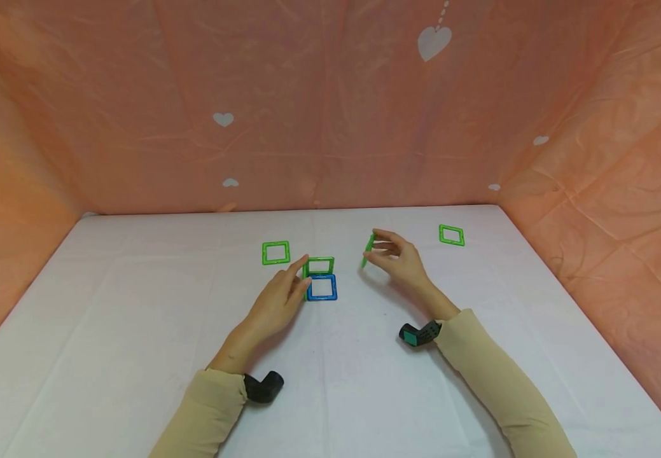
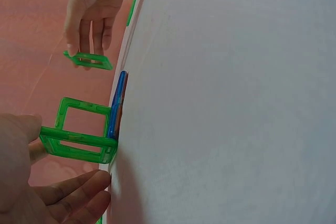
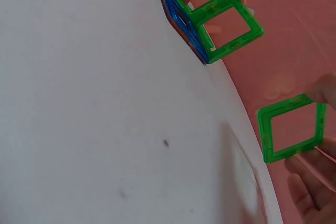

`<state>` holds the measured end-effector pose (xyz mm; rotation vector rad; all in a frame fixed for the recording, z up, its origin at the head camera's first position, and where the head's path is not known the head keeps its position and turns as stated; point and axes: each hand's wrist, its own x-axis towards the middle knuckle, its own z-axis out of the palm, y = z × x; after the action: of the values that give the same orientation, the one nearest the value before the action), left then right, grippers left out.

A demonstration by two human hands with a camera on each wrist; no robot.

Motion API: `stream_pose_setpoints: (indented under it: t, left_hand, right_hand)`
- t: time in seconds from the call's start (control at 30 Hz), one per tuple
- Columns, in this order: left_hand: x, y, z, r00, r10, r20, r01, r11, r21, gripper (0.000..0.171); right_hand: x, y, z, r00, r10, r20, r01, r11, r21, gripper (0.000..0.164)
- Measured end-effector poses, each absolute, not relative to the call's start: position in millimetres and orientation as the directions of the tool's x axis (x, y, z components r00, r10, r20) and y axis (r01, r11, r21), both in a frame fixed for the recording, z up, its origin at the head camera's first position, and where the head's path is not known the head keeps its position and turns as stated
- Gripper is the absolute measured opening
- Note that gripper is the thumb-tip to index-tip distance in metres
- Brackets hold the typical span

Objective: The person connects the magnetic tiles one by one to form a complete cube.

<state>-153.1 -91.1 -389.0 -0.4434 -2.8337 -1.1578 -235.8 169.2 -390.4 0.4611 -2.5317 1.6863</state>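
A blue square frame tile [image 1: 322, 298] lies flat on the white table. Two green square frame tiles stand upright along its edges: a back tile [image 1: 321, 259] and a left-side tile [image 2: 79, 138]. My left hand [image 1: 271, 304] pinches the left-side tile between thumb and index finger, the other fingers loosely bent below. Off to the right, my right hand [image 1: 401, 262] holds another green square tile [image 3: 266, 132] by its edges, thumb on one side and fingertips on the other. That tile is raised and tilted, apart from the joined tiles.
A loose green tile [image 1: 275, 261] lies behind and left of the joined tiles. Another green tile [image 1: 452, 242] lies at the back right of the table [image 1: 107, 331]. An orange cloth [image 1: 319, 108] with pale hearts hangs behind and at both sides.
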Motion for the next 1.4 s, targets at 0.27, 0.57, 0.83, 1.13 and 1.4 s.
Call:
stream_pose_setpoints:
  t: [0.27, 0.57, 0.83, 1.13, 1.4]
  left_hand:
    - [-152.2, -91.1, -388.7, -0.956, 0.247, 0.158, 0.287, 0.677, 0.678, 0.052]
    - [-152.3, -90.8, -387.7, -0.957, 0.247, 0.155, 0.285, 0.680, 0.676, 0.052]
    - [-152.8, -90.8, -387.7, -0.953, 0.254, 0.163, 0.296, 0.679, 0.672, 0.052]
    - [-152.8, -91.2, -388.7, -0.953, 0.253, 0.166, 0.298, 0.681, 0.669, 0.052]
    - [-152.3, -90.8, -388.6, -0.957, 0.246, 0.156, 0.286, 0.682, 0.674, 0.052]
  right_hand:
    - [-230.9, 166.5, -391.6, -0.932, -0.276, 0.237, -0.319, 0.311, -0.895, 0.059]
    - [-226.1, 162.9, -391.6, -0.903, -0.343, 0.260, -0.364, 0.287, -0.886, 0.057]
    - [-221.7, 160.9, -392.8, -0.905, -0.377, 0.196, -0.314, 0.285, -0.905, 0.060]
    - [-218.3, 158.6, -395.1, -0.888, -0.419, 0.191, -0.327, 0.282, -0.902, 0.059]
    - [-216.1, 157.4, -398.2, -0.874, -0.443, 0.198, -0.340, 0.266, -0.902, 0.059]
